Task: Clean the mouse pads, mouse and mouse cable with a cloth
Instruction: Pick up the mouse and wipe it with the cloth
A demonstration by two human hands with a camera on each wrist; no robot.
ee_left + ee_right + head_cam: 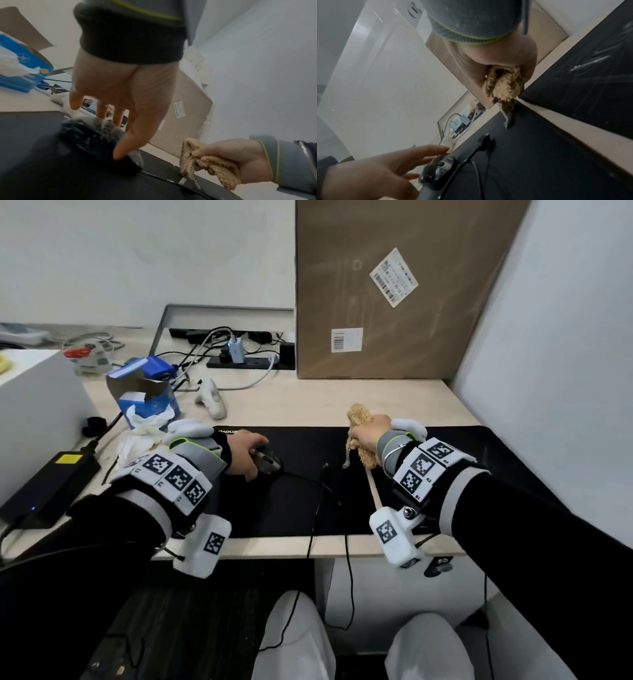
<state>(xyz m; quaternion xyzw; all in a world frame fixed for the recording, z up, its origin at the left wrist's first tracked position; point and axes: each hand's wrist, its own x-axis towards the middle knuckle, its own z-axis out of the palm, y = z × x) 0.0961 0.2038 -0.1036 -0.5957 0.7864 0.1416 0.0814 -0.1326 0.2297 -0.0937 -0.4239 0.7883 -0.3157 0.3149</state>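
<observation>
Desk point(376, 402): pale wood top; I see a cardboard box point(394, 289) standing at the back and a blue tissue box point(150, 398) off to the left
Mouse pad point(428, 481): long black mat along the front edge of the desk, with both my hands over it; the right wrist view shows pale streaks on one stretch, so I judge it needs more passes
Left hand point(245, 451): fingers straight and spread, lying over the mouse, thumb tip touching its near side; nothing is clamped
Right hand point(370, 434): fingers curled tight around the cloth, held above the pad, well apart from the mouse
Cloth point(359, 419): tan, fluffy, bunched in my right fist, one corner hanging down
Mouse point(269, 462): dark, sitting on the left part of the pad under my left hand
Cable point(318, 498): runs from the mouse across the pad and drops over the desk's front edge
Doing it well: I'd steady the mouse with the left hand, bring the cloth across, wipe top and sides, then pinch the cable in the cloth and draw along it without yanking
</observation>
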